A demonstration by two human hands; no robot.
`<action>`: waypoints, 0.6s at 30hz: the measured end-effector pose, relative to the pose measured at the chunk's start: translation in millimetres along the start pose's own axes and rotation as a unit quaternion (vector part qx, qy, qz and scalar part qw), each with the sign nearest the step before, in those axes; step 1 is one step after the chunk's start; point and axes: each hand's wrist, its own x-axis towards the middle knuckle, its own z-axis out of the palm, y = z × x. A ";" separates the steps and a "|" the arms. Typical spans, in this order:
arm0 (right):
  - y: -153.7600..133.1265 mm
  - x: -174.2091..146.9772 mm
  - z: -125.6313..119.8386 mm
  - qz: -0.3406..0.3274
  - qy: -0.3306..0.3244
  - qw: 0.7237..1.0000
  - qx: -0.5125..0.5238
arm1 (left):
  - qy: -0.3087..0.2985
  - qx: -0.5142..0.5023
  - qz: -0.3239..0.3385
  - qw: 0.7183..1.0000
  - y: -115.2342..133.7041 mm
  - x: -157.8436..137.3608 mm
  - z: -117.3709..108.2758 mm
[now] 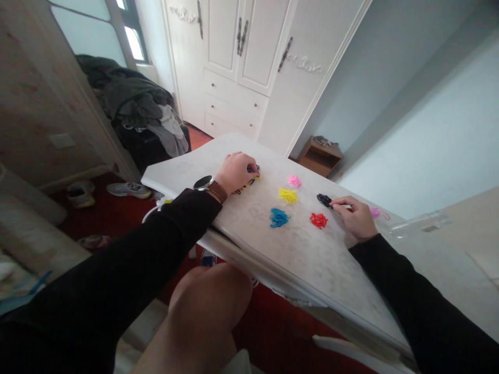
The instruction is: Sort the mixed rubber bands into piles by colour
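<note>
My left hand, with a watch at its wrist, is closed at the fingertips over a multicoloured strand of small bands lying on the white table. Blue, red, yellow and black show along the strand; part of it is hidden under the hand. My right hand has its thumb and forefinger pinched at the edge of a pile of black bands. Close by lie piles of red bands, blue bands, yellow bands and pink bands.
A clear plastic bottle lies right of my right hand, with a pink item beside it. Behind the table are a white wardrobe and a small wooden stand. Clothes are heaped at the left.
</note>
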 end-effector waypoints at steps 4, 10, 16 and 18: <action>-0.4 -0.3 0.5 -0.008 0.002 1.000 -0.002 | -0.006 0.011 -0.004 1.000 3.8 -0.5 -1.8; -1.5 -0.7 -0.3 -0.012 0.001 1.000 -0.004 | -0.004 -0.007 -0.002 1.000 5.7 -1.5 -3.4; -1.2 -0.6 0.0 -0.013 -0.001 1.000 -0.007 | -0.013 -0.017 -0.002 1.000 4.0 -1.0 -1.5; -0.9 -0.6 0.4 -0.011 -0.003 1.000 -0.008 | -0.017 -0.008 -0.004 1.000 4.1 -1.3 -0.7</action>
